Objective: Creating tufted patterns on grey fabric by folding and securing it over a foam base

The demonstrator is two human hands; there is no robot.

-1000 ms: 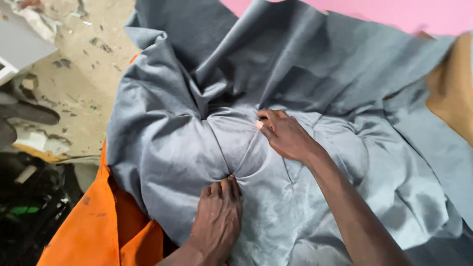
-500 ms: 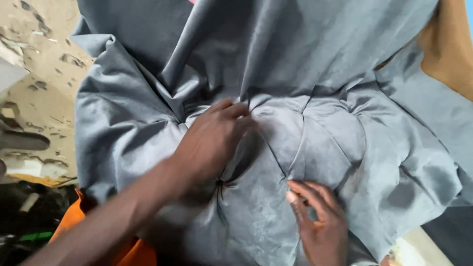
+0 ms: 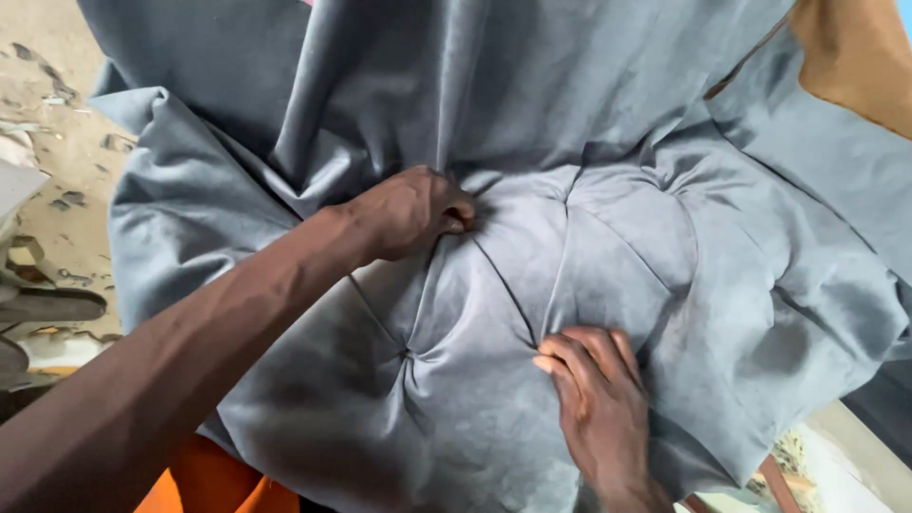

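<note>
Head cam: L hand (image 3: 408,211), fist closed, pinches grey tufted fabric (image 3: 532,123) at a dimple; R hand (image 3: 600,410), fingers together, presses flat on a fold lower down. Fabric fills frame over orange cloth (image 3: 214,480).

No package, label, sign or screen shows anywhere in this view. Nothing printed or lit appears on any surface in sight.
</note>
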